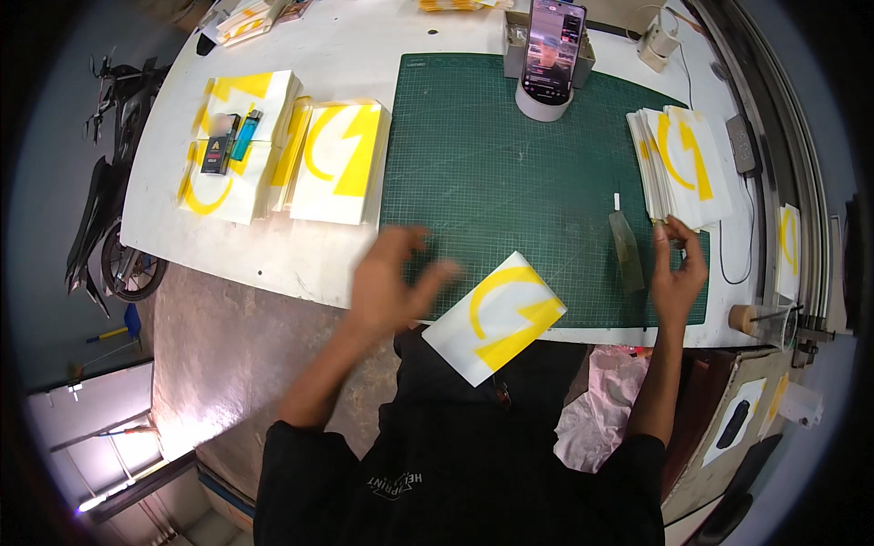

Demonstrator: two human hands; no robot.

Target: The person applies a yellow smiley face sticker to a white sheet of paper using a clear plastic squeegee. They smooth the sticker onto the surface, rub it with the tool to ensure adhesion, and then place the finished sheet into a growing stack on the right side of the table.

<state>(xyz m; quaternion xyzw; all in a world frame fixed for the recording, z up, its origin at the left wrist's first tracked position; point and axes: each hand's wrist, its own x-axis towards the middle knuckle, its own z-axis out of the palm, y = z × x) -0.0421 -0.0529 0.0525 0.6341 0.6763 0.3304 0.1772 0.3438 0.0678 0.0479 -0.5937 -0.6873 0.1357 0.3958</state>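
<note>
Right hand [678, 273] pinches the corner of the stacked white-and-yellow decal sheets [681, 164], best lifting only the top sheet, while the blurred left hand [391, 282] hovers empty over the green cutting mat [510, 155].

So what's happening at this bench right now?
A person stands at a green cutting mat handling white sheets printed with a yellow shape. The right hand pinches the lower corner of a sheet stack at the mat's right side. The left hand hovers open and blurred beside a single sheet lying at the mat's near edge. More stacks sit to the left; a phone stands propped at the back.
</note>
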